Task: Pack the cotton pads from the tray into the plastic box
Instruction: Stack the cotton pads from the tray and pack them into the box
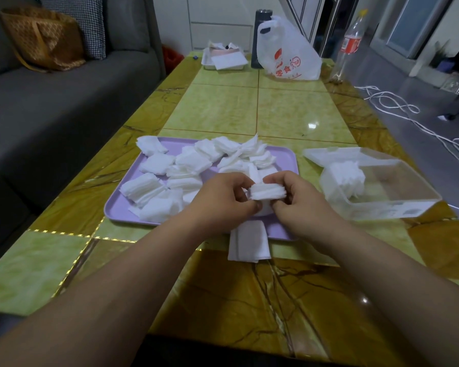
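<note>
Both hands are meeting at centre frame, over the near right corner of the tray. Left hand (223, 197) and right hand (304, 201) are each pinching one end of a small stack of cotton pads (266, 193), fingers curled round it, apparently squaring it up. The purple tray (117, 210) is lying left of centre, with loose pads (154, 165) heaped across it. The plastic box (398, 206) is sitting near, to the right of the hands, lid thrown open behind, its long axis running left to right and dipping toward lower right. Packed pads (345, 176) are already standing at its left end. The right hand is nearer the box. Judging the stack is going rightward, in beside those.
</note>
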`<state>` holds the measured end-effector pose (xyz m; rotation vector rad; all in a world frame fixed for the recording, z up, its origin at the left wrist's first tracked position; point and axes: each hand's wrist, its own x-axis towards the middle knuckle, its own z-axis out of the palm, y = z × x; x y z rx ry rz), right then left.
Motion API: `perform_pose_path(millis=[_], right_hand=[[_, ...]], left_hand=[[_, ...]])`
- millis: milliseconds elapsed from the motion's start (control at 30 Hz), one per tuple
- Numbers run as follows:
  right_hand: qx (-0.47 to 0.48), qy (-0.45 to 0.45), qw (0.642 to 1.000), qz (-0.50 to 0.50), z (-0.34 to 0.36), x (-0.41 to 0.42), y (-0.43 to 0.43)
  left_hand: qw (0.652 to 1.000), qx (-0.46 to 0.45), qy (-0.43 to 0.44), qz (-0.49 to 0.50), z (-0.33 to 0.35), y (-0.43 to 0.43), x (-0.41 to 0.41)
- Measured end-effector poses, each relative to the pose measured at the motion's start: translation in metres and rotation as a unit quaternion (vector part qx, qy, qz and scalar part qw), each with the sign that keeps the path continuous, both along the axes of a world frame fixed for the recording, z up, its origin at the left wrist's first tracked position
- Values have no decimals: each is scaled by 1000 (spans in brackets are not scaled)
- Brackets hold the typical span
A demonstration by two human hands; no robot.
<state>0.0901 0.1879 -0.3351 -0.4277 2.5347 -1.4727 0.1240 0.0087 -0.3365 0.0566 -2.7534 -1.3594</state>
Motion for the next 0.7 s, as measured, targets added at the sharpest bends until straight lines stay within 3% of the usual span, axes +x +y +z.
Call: perform_pose_path(millis=[233, 367, 567, 700], right_hand=[[-41, -79, 996, -8, -1, 4, -13], [-6, -9, 1000, -26, 0, 3, -13], [-3, 40, 998, -54, -1, -2, -1], [12, 48, 998, -37, 1, 0, 0]], left_hand=[[1000, -7, 8, -3, -1, 4, -3], [1000, 9, -4, -20, 9, 0, -2], [980, -112, -113, -117, 29, -22, 14], [962, -183, -120, -161, 25, -11, 15]])
